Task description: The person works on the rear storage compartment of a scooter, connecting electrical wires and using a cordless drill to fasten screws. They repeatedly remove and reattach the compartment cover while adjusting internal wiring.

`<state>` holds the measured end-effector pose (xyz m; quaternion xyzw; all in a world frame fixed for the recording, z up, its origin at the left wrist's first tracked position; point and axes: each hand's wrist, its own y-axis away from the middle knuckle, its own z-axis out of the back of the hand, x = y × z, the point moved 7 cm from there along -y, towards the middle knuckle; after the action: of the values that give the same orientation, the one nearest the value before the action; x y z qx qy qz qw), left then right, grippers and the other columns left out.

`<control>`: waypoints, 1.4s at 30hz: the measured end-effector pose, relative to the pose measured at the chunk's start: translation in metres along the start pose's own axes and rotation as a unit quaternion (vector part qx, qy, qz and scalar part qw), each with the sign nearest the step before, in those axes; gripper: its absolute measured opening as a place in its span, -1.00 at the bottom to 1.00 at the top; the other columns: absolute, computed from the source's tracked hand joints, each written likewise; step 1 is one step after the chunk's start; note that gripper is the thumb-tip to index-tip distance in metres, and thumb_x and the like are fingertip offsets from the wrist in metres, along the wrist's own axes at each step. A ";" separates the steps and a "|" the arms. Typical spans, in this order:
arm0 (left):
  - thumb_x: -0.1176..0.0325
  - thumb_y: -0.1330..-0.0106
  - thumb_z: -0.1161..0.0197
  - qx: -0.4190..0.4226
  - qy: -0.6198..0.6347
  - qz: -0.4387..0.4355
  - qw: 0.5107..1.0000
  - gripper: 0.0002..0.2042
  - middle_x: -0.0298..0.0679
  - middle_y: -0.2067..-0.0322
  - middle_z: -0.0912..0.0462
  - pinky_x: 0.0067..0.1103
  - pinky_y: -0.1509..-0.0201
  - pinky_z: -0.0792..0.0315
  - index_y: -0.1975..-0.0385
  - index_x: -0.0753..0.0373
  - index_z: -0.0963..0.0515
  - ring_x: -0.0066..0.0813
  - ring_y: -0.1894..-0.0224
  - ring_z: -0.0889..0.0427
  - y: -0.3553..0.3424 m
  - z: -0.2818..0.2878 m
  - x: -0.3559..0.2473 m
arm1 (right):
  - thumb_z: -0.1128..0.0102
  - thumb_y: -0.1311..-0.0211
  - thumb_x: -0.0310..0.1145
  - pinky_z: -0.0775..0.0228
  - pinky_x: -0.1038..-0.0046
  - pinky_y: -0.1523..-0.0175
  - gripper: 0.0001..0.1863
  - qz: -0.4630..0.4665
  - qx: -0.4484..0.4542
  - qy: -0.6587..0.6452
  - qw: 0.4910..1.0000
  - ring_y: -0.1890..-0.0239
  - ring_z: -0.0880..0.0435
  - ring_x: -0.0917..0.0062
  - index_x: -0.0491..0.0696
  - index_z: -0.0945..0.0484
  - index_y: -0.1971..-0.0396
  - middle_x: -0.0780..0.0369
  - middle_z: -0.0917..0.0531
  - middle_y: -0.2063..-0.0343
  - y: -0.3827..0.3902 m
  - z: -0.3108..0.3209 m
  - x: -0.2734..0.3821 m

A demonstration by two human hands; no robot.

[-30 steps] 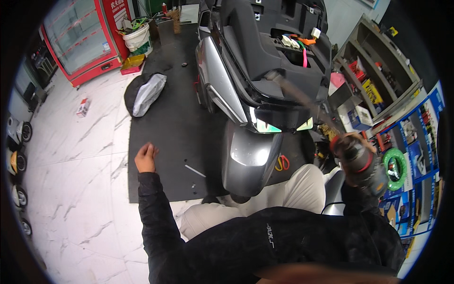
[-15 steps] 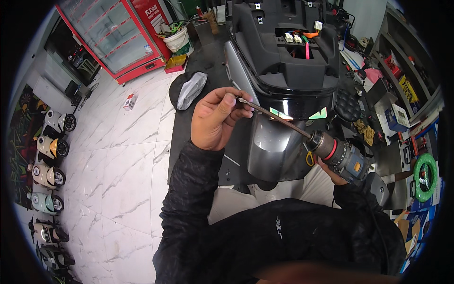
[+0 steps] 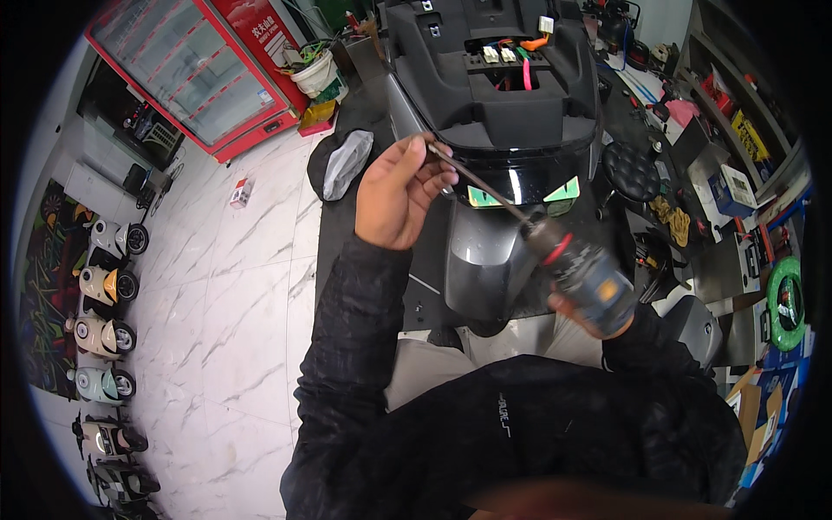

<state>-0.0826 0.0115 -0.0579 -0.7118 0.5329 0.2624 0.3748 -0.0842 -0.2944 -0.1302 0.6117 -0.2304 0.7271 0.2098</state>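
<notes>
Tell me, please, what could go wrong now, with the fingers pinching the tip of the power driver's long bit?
1. The left hand pinches the tip of the long bit; if the power driver in the right hand spins, the fingers may get hurt.
2. The bit hangs just above the glossy scooter panel; a slip might scratch it.
3. Loose wires lie in the open compartment and could snag.
</notes>
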 end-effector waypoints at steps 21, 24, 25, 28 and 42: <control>0.43 -0.56 -0.29 -0.179 -0.144 -0.057 0.972 -0.56 -0.02 0.14 -0.76 -0.47 0.25 -0.76 -0.30 0.64 -0.50 -0.35 0.28 -0.78 -0.023 -0.006 0.039 | -0.74 -0.03 -0.29 -0.68 0.20 0.11 -0.27 0.093 0.004 0.097 0.991 0.25 -0.88 0.06 -0.19 -0.50 -0.14 0.02 -0.83 0.34 -0.068 -0.077 -0.038; 0.43 -0.58 -0.29 -0.181 -0.169 -0.039 0.968 -0.56 -0.02 0.15 -0.76 -0.49 0.27 -0.76 -0.30 0.62 -0.50 -0.37 0.29 -0.78 -0.024 -0.003 0.038 | -0.73 -0.02 -0.26 -0.67 0.18 0.13 -0.30 0.094 0.004 0.129 0.987 0.27 -0.86 0.02 -0.18 -0.51 -0.09 0.02 -0.83 0.35 -0.069 -0.078 -0.040; 0.43 -0.58 -0.30 -0.177 -0.176 -0.039 0.968 -0.57 -0.02 0.15 -0.76 -0.49 0.27 -0.76 -0.30 0.61 -0.50 -0.37 0.30 -0.79 -0.024 -0.003 0.037 | -0.73 -0.02 -0.26 -0.67 0.18 0.13 -0.31 0.098 0.002 0.135 0.986 0.27 -0.86 0.01 -0.18 -0.51 -0.08 0.01 -0.82 0.35 -0.070 -0.078 -0.040; 0.42 -0.59 -0.29 -0.176 -0.173 -0.029 0.969 -0.58 -0.03 0.16 -0.76 -0.49 0.27 -0.76 -0.30 0.60 -0.51 -0.37 0.30 -0.78 -0.022 -0.002 0.039 | -0.72 -0.01 -0.25 -0.67 0.16 0.14 -0.33 0.112 -0.010 0.133 0.985 0.28 -0.84 -0.01 -0.18 -0.51 -0.05 0.01 -0.82 0.36 -0.072 -0.079 -0.044; 0.29 -0.62 -0.28 -0.165 -0.218 -0.010 0.962 -0.53 -0.03 0.13 -0.78 -0.46 0.18 -0.77 -0.34 0.53 -0.49 -0.34 0.24 -0.82 -0.013 -0.004 0.032 | -0.73 0.02 -0.26 -0.68 0.18 0.14 -0.33 0.124 -0.034 0.142 0.981 0.28 -0.85 0.03 -0.18 -0.55 -0.04 0.01 -0.81 0.38 -0.075 -0.079 -0.037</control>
<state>-0.0604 -0.0075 -0.0769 -0.6949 0.3805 0.4913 0.3618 -0.0969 -0.1886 -0.1723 0.4613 -0.2970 0.8188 0.1689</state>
